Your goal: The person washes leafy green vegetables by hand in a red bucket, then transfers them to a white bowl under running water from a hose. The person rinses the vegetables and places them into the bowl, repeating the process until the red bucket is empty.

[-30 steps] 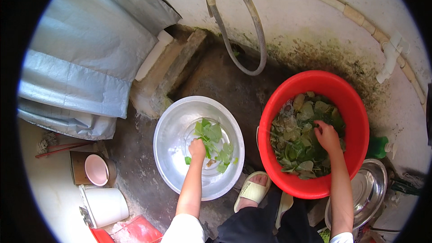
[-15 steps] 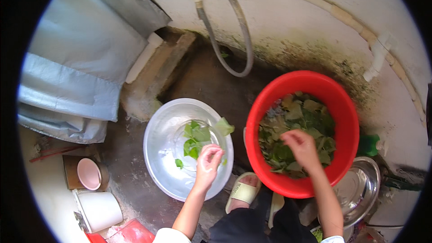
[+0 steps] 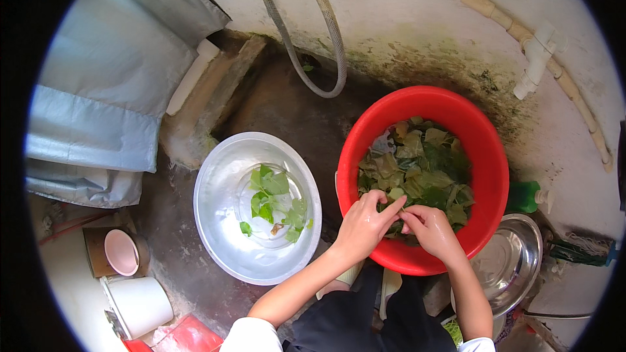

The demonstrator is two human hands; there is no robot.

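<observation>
Over the near rim of the red tub [image 3: 486, 156], my left hand [image 3: 365, 225] and my right hand [image 3: 430, 234] meet with fingertips pinched on a small green leaf [image 3: 396, 193] with a stem. Below them the tub holds a mass of soaked green leaves [image 3: 420, 150], some dull olive. Left of the tub, an aluminium basin [image 3: 218, 215] holds some brighter green leaves [image 3: 274, 182] and a small brown scrap in shallow water.
A steel bowl [image 3: 505, 277] and green bottle [image 3: 521, 195] sit at right. A white bucket [image 3: 142, 306], pink bowl [image 3: 121, 249] and red bag [image 3: 192, 332] lie at left. A hose [image 3: 334, 45] hangs on the back wall beside a grey sheet [image 3: 98, 117].
My left hand has moved right, out of the aluminium basin to the red tub. My right hand has come up out of the soaked leaves toward me and met it. The view has shifted slightly.
</observation>
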